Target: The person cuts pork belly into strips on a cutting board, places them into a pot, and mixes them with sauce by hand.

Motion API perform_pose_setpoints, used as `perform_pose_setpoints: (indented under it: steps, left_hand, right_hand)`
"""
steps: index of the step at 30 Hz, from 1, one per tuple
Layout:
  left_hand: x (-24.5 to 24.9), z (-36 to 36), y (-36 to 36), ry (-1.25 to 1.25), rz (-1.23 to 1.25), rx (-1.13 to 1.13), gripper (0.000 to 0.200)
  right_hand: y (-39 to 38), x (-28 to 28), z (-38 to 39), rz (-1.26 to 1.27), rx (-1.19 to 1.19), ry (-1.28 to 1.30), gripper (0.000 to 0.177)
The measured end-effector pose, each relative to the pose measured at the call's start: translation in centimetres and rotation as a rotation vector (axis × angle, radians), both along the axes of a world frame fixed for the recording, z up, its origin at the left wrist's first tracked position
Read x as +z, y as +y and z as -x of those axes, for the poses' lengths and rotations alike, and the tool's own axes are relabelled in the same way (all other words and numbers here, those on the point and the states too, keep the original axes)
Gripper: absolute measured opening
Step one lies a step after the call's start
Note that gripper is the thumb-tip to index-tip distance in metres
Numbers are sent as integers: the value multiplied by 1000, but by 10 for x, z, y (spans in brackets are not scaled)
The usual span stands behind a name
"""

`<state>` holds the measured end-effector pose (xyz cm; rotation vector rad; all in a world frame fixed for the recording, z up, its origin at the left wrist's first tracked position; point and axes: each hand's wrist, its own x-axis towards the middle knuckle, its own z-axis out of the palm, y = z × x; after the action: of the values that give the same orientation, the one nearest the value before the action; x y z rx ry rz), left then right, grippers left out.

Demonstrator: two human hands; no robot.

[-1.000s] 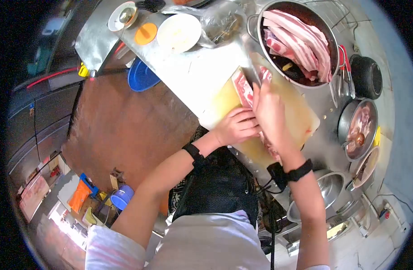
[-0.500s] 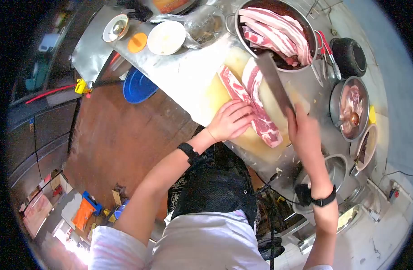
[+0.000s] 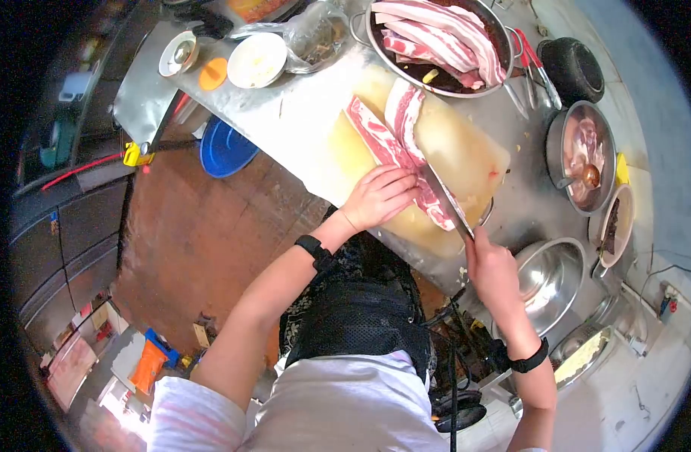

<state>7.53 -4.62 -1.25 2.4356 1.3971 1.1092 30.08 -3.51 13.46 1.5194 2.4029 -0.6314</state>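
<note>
A long strip of pork belly point(image 3: 373, 135) lies slantwise on a yellowish cutting board point(image 3: 462, 147). My left hand point(image 3: 379, 197) presses on its middle, the fingers curled together over the meat. In my right hand point(image 3: 496, 273) is a cleaver point(image 3: 438, 190), gripped by the handle, its blade lying lengthwise along the strip's right side, close by the left fingertips. A second strip of pork belly point(image 3: 403, 109) lies to the right of the first, its lower end meeting it near the blade. The near end of the first strip shows just left of the cleaver.
Beyond the board stands a wide pan point(image 3: 466, 92) heaped with pork slabs. Red-handled tongs point(image 3: 540, 71) and a steel bowl of meat point(image 3: 550, 154) are at the right, with a shiny steel bowl point(image 3: 549, 282) nearer. A white bowl point(image 3: 257, 60) stands at the far left.
My right hand has brought the cleaver down and left from above the board onto the pork. My left hand stays on the strip. The whole view has shifted slightly.
</note>
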Motion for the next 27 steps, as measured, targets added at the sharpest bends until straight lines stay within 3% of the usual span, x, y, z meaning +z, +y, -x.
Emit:
perform_pose_setpoints:
  steps: [7,20,27]
  left_hand:
    - [1,-4,2,-25,-25,44,20]
    - [-9,2,-6,15,62,0,21]
    - [-5,1,0,-7,-43,1,25]
  right_hand:
    - [17,-12,33,16,45,-84,19]
    - [82,-76,135,-79,-3,306,25]
    - [119,-87,171,-204,51,470,26]
